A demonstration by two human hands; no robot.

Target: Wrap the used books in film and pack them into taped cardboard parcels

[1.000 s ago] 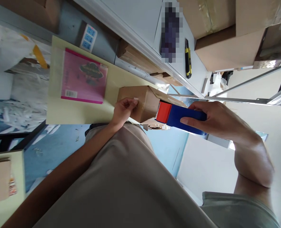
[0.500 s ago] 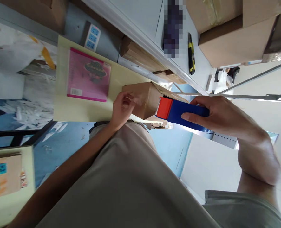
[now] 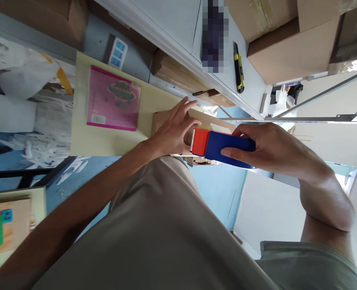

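My right hand [image 3: 257, 147] grips a blue tape dispenser [image 3: 228, 148] with an orange-red front and a white toothed edge. Its toothed end points left, close to the fingertips of my left hand [image 3: 178, 127]. That hand is open, with fingers spread and thumb apart, over a small brown cardboard box [image 3: 158, 122]. Whether the fingers touch the box or any tape, I cannot tell. My left hand and the dispenser hide much of the box, which rests on a pale yellow tabletop [image 3: 106, 143].
A pink packet [image 3: 113, 98] lies left of the box. On the grey shelf [image 3: 181, 24] above are a yellow-and-black utility knife [image 3: 239, 68] and large cartons [image 3: 290, 52]. A power strip [image 3: 118, 53] sits behind the table. White scraps [image 3: 45, 141] fill the left side.
My left hand has moved right and up across the box, and its fingers have spread. The tape dispenser in my right hand has shifted slightly left.
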